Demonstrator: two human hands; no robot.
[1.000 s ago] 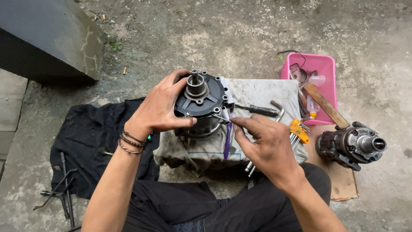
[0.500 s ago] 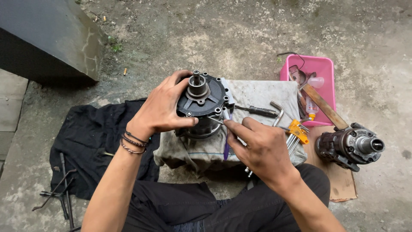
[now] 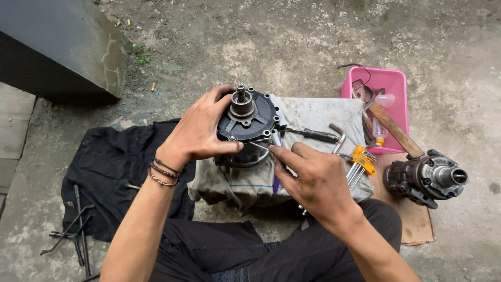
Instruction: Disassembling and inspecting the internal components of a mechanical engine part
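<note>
A black round machine housing with a central shaft and bolts around its rim stands on a dirty grey cloth. My left hand grips its left side and holds it steady. My right hand pinches a thin metal hex key whose tip points at a bolt on the housing's near right rim.
A pink tray of tools and a wooden handle sits at the right. A second grey machine part lies on cardboard. A yellow hex key set, an L-shaped wrench, a black cloth and loose tools surround me.
My right hand has moved left toward the housing, bringing the hex key's tip up to the rim bolt. My left hand keeps its grip.
</note>
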